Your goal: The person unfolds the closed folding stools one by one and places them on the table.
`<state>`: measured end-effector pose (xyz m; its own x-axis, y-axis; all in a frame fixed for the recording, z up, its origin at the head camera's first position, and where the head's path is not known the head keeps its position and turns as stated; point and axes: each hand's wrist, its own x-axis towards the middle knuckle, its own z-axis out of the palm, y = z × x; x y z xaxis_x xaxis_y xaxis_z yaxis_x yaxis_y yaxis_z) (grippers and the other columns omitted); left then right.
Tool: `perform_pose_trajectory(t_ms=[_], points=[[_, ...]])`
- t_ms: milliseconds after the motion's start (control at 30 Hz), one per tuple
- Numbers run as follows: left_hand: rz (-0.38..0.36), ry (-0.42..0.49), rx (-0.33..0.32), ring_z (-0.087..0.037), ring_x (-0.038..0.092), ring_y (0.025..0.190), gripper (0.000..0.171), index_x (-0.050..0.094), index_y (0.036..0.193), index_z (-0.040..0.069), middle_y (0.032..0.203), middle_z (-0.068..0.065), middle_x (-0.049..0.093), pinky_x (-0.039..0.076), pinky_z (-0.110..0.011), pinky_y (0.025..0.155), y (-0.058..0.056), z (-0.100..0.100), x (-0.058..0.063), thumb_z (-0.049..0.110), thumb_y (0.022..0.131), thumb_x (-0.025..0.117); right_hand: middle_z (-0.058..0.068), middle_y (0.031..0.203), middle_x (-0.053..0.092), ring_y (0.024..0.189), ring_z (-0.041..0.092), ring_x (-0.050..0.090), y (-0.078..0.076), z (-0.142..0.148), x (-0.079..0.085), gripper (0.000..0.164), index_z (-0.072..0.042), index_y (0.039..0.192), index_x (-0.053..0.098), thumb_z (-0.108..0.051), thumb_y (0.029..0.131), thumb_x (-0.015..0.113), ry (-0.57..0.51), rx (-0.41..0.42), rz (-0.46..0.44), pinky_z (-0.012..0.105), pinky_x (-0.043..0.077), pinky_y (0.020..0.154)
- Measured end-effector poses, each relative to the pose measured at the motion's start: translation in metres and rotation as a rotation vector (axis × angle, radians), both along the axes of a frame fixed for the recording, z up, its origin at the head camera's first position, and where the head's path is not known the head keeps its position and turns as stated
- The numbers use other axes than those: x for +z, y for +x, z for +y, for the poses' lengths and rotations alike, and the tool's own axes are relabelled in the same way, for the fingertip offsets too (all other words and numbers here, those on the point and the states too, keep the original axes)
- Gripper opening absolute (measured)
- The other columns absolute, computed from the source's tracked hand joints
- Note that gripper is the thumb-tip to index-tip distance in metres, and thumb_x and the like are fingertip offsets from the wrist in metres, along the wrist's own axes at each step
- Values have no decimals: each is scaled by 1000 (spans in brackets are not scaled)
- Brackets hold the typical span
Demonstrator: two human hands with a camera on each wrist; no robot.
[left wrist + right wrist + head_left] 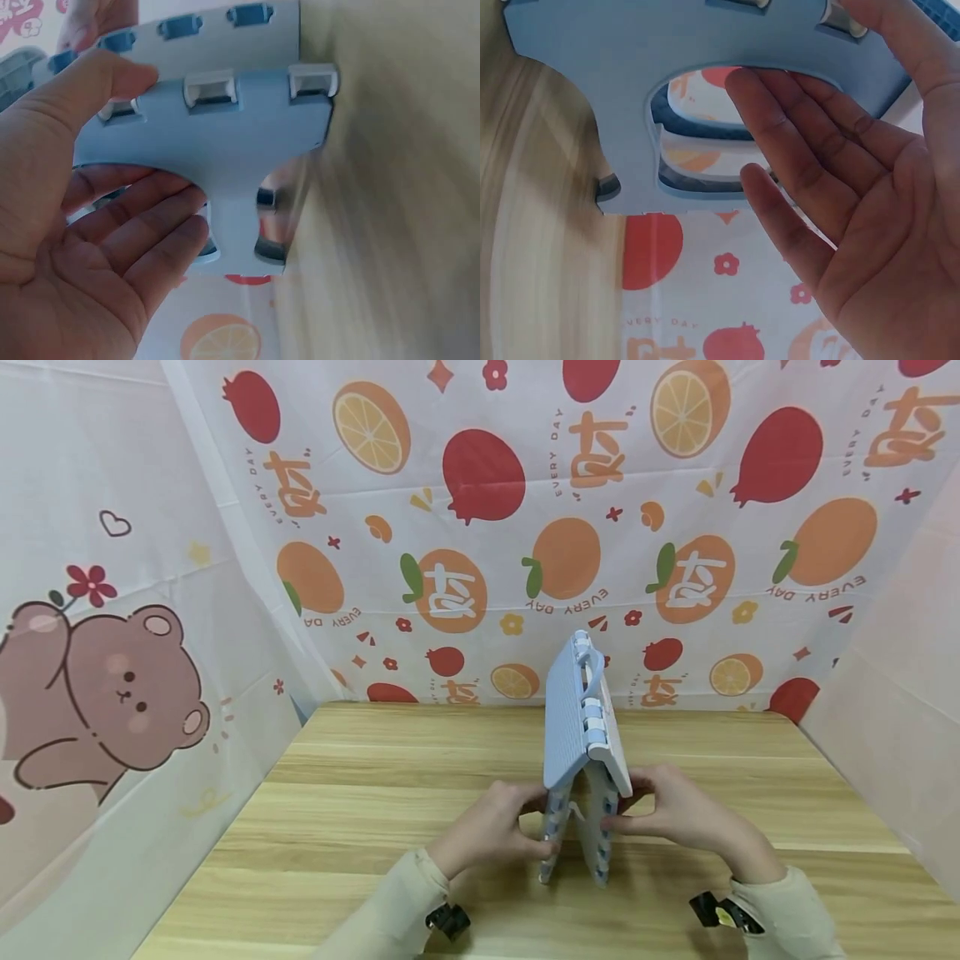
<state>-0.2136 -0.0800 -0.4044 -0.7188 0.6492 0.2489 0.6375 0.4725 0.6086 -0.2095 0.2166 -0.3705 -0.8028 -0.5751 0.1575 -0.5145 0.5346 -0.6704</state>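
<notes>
Both hands (pixel 495 828) (pixel 684 814), half curled, pinch a ridged, seemingly plastic, house-shaped case (pixel 567 717).

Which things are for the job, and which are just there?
For the job:
blue-and-white folding piece
left hand, gripping one side
right hand, gripping the other side

Just there:
wooden tabletop
fruit-patterned cloth
bear-patterned cloth

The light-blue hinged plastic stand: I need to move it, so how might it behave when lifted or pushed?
The stand is probably stiff: its flat panels show no sag. It may fold if pushed inward, since white-and-blue hinges join its halves on top. The panels' thinness suggests low weight.
</notes>
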Motion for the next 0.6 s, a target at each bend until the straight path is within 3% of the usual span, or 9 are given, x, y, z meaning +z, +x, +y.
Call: perform_pose_trajectory(t_ms=[300,600], points=[[-15,-85,-34,-8,76,107,44,75,122,7,113,-3,83,61,-23,98,-7,-13,9,18,84,93,-4,109,80,95,6,73,-1,13,1,38,-12,122,75,-32,91,87,2,6,-47,25,58,85],[-74,-127,-75,-6,76,106,42,76,120,8,110,0,82,61,-25,99,-10,-27,19,18,83,94,-8,99,78,88,5,71,-1,19,6,30,-13,115,76,-29,92,86,10,20,-60,25,58,81]])
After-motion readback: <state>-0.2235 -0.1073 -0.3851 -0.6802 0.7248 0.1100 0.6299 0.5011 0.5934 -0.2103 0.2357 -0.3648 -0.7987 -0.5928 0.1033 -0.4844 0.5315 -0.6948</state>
